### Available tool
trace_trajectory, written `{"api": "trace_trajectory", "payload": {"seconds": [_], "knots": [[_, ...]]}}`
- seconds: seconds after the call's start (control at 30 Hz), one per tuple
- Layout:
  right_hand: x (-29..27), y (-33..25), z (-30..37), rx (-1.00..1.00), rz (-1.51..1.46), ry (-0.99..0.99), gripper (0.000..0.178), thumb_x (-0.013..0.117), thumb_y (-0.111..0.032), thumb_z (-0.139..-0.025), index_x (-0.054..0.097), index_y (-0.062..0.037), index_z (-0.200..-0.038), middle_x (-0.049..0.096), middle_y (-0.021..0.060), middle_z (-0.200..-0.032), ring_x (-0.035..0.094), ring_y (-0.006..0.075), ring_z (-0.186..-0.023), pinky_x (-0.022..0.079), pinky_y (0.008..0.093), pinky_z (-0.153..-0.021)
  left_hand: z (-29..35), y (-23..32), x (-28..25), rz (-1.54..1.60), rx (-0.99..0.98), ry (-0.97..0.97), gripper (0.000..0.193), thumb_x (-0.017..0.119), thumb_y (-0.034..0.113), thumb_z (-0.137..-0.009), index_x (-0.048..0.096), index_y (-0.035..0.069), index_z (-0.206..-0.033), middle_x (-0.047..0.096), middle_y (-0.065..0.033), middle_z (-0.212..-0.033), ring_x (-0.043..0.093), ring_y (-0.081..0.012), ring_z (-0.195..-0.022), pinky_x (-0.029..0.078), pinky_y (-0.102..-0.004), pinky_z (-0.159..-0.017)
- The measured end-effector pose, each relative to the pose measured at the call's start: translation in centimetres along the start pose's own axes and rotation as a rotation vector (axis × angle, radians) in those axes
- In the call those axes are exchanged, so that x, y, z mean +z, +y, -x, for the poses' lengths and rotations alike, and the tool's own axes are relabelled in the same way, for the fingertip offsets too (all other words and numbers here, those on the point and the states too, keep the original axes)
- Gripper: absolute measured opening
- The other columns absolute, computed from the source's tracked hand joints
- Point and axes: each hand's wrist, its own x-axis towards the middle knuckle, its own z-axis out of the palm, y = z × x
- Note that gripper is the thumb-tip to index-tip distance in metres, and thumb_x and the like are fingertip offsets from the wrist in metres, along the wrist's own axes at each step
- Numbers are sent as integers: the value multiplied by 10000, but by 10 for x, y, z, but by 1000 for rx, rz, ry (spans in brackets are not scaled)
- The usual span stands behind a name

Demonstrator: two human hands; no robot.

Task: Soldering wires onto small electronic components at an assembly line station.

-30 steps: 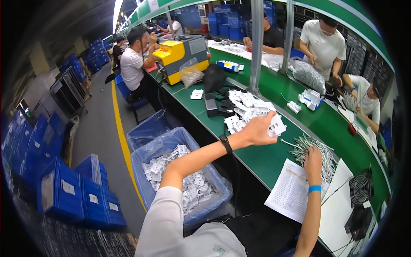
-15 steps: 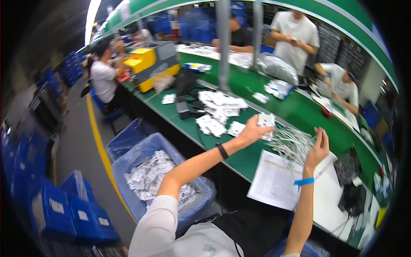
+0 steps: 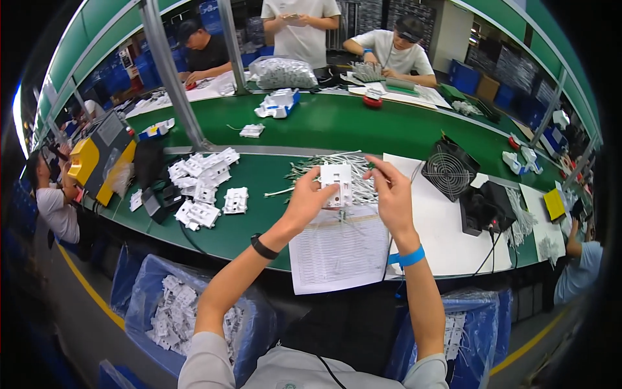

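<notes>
Mid-frame, I log the left hand (image 3: 307, 202) clamped on one white housing (image 3: 337, 175), right hand (image 3: 394, 194) beside it, grip unclear; loose housings (image 3: 197, 172) remain on the table (image 3: 260, 222) at left, finished count untellable.

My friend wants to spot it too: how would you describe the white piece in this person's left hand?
Find the long green table. Over its near side, the left hand, with a black wristband, holds the white piece in front of white cables. Unlike the similar pieces heaped to its left, this one is held.
</notes>
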Motion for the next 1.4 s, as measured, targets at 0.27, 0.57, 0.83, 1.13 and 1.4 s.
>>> {"api": "trace_trajectory", "payload": {"seconds": [0.27,0.57,0.83,1.13,1.4], "knots": [[-13,-3,19,82,-108,-57,312,563,-48,-1010,693,-23,-1293,634,45,-898,553,105,-815,424,246,-719,-14,-6,10,-90,-154,21,315,738,188,-909,586,26,-1133,733,-91,-945,730,-159,-849,595,-303,-724],[-24,-1,37,76,-8,56,307,590,-46,-1001,690,10,-1285,645,53,-935,595,117,-899,448,242,-803,-15,-17,24,86,-139,36,274,699,77,-931,579,1,-1165,713,-126,-1106,722,-189,-958,636,-351,-817],[-8,4,41,-68,214,265,254,677,20,-910,739,22,-1157,715,133,-950,655,181,-810,524,292,-736,4,-28,51,102,-16,97,231,728,75,-921,618,-1,-1110,705,-62,-1050,670,-104,-903,548,-260,-787],[7,7,48,-36,229,379,225,716,-27,-897,742,42,-1110,753,190,-1031,739,253,-903,584,306,-786,23,-29,71,41,158,185,194,744,76,-918,612,-4,-1035,683,-32,-953,624,-55,-838,507,-224,-699],[-11,0,46,141,338,126,259,749,-158,-877,736,27,-1057,766,195,-942,756,323,-878,575,361,-769,24,-44,49,-374,362,138,152,735,78,-910,604,3,-918,605,5,-763,538,-34,-669,424,-229,-534]]}}
